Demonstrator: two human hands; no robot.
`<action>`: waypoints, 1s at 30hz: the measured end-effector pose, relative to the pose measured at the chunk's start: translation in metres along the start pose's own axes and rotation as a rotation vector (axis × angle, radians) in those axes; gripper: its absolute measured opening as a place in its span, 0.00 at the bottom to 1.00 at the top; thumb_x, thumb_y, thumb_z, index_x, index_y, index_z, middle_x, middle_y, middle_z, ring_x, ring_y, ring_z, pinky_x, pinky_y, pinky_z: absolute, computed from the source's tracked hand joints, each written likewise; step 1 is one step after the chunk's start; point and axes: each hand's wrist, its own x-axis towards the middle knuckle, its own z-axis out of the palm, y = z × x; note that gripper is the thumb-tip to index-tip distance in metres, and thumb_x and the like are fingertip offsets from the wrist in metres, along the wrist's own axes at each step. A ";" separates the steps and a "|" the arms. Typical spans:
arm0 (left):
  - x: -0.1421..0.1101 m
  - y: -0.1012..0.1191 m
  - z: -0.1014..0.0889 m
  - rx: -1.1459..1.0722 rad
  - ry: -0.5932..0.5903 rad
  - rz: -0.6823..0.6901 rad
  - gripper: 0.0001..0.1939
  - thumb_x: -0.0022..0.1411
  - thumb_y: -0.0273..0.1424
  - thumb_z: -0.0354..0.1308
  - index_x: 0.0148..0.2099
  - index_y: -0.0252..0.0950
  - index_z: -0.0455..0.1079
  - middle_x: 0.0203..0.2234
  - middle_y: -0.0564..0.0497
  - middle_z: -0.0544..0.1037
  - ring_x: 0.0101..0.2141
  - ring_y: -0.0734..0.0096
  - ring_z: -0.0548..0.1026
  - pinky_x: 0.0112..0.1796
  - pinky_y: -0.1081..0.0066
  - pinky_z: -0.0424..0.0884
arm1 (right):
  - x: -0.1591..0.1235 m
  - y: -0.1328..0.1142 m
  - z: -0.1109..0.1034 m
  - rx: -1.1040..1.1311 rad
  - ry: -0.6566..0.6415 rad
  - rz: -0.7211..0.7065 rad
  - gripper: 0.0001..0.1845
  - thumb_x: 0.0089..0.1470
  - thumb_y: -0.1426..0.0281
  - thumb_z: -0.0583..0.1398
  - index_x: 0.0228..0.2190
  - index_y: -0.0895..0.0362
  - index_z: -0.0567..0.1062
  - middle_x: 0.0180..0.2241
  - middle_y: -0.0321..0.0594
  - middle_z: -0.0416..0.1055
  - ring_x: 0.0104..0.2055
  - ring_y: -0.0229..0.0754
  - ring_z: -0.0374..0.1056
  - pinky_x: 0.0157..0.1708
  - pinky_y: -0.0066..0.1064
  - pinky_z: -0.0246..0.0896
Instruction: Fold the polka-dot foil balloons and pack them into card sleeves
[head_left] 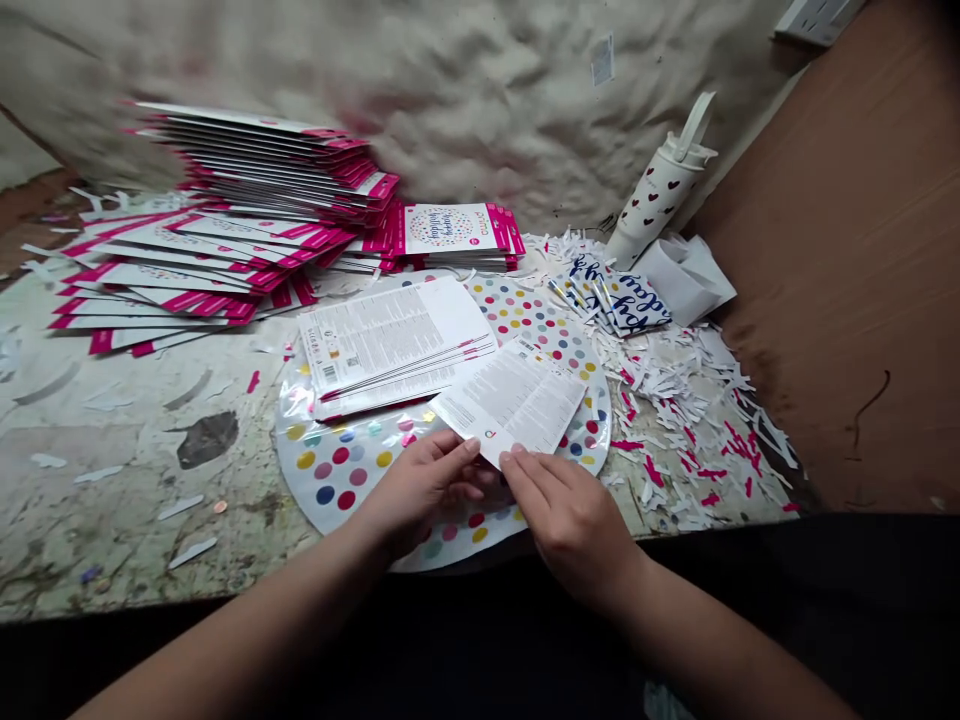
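Between my two hands is a white packaging card [517,400] printed with fine text, tilted above a round foil balloon [322,490] with coloured dots. My right hand [574,515] pinches its near edge between thumb and fingers. At the near left corner, my left hand [427,485] has its thumb on the card and its other fingers curled beneath, partly hidden. Just beyond lies a small pile of similar cards [390,330], text side up, resting on the balloon.
Tall leaning stacks of pink-edged packets [262,170] stand at the back left, beside a smaller packet pile [450,230]. Folded lettered foil pieces [622,300] lie near a white heart-patterned tumbler [652,205]. White and pink paper scraps [690,430] cover the right side, by a brown panel [840,280].
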 end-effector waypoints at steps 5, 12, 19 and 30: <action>0.005 -0.004 0.008 -0.378 0.080 -0.056 0.06 0.52 0.26 0.61 0.30 0.33 0.66 0.23 0.53 0.73 0.28 0.76 0.73 0.33 0.74 0.71 | -0.005 -0.013 0.010 0.061 0.107 0.045 0.17 0.54 0.82 0.51 0.44 0.69 0.72 0.41 0.58 0.73 0.42 0.50 0.70 0.38 0.40 0.69; -0.001 -0.006 0.010 -0.187 0.022 0.141 0.08 0.53 0.32 0.61 0.34 0.33 0.69 0.31 0.50 0.74 0.33 0.71 0.73 0.38 0.68 0.70 | 0.008 0.003 0.002 0.557 0.022 0.354 0.17 0.52 0.67 0.59 0.44 0.60 0.69 0.38 0.44 0.74 0.39 0.41 0.70 0.39 0.30 0.68; -0.014 0.002 0.018 0.476 0.175 0.445 0.09 0.55 0.34 0.58 0.28 0.33 0.70 0.24 0.52 0.72 0.28 0.72 0.69 0.32 0.74 0.66 | 0.023 -0.012 0.010 0.181 0.055 0.295 0.12 0.56 0.74 0.51 0.35 0.64 0.73 0.27 0.46 0.73 0.29 0.43 0.70 0.29 0.32 0.65; -0.010 0.008 0.006 0.496 0.265 0.509 0.10 0.60 0.34 0.49 0.28 0.37 0.56 0.21 0.58 0.62 0.23 0.76 0.62 0.26 0.77 0.60 | 0.013 0.059 -0.016 1.153 -0.594 0.706 0.15 0.49 0.60 0.58 0.25 0.61 0.74 0.22 0.40 0.73 0.23 0.39 0.69 0.24 0.30 0.64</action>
